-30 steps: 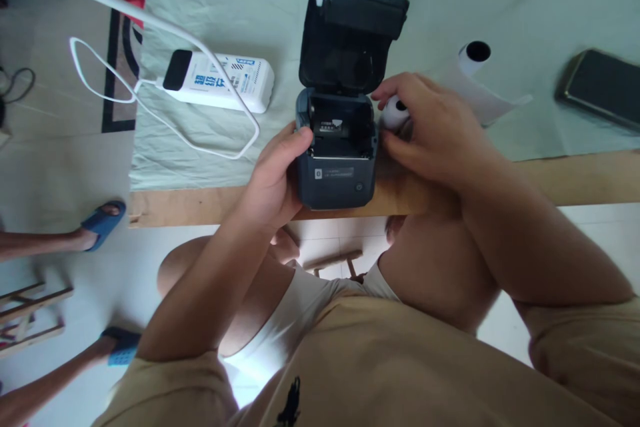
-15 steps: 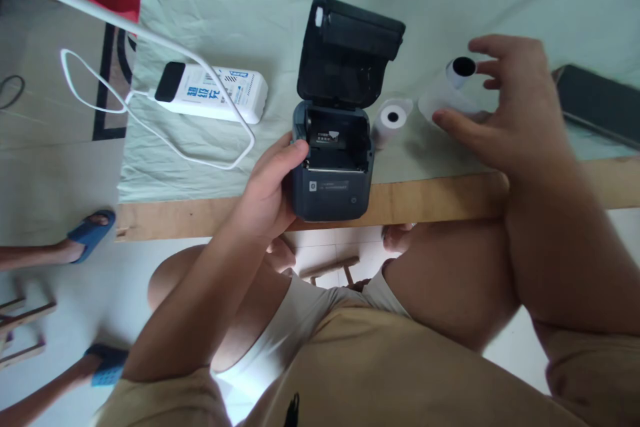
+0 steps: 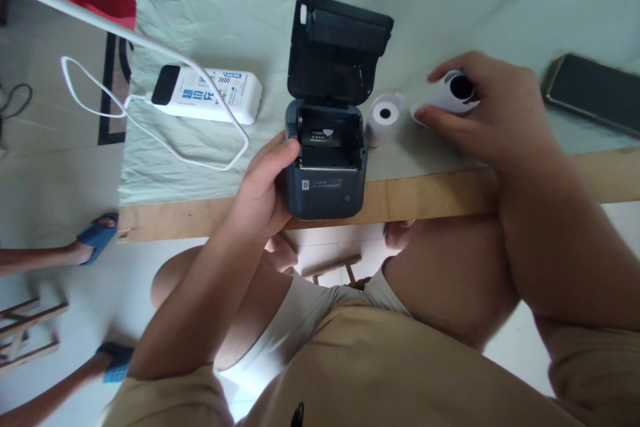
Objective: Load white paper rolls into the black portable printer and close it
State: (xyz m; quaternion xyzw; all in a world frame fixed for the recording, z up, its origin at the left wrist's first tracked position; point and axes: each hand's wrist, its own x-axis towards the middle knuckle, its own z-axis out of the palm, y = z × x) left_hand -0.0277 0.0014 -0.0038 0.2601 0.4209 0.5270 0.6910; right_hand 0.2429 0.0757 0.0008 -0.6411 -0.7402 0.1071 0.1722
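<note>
My left hand is closed on the left side of a dark portable label printer, its thumb on the rim. The printer's lid stands raised, and no roll is in the bay. Right beside the printer, a small white paper roll with a narrow core stands on end. My right hand has its thumb and fingers around another white paper roll, which has a wider, dark core hole. Part of that roll is hidden behind the hand.
A white power bank with a white cable lies to the left on the pale green cloth. A dark phone lies at the right. The table's wooden edge runs in front of me. Another person's slippered foot shows at the left.
My right hand has closed in around the wide-cored paper roll, which now sits tilted between thumb and fingers. The printer and my left hand appear slightly further left, as does most of the scene.
</note>
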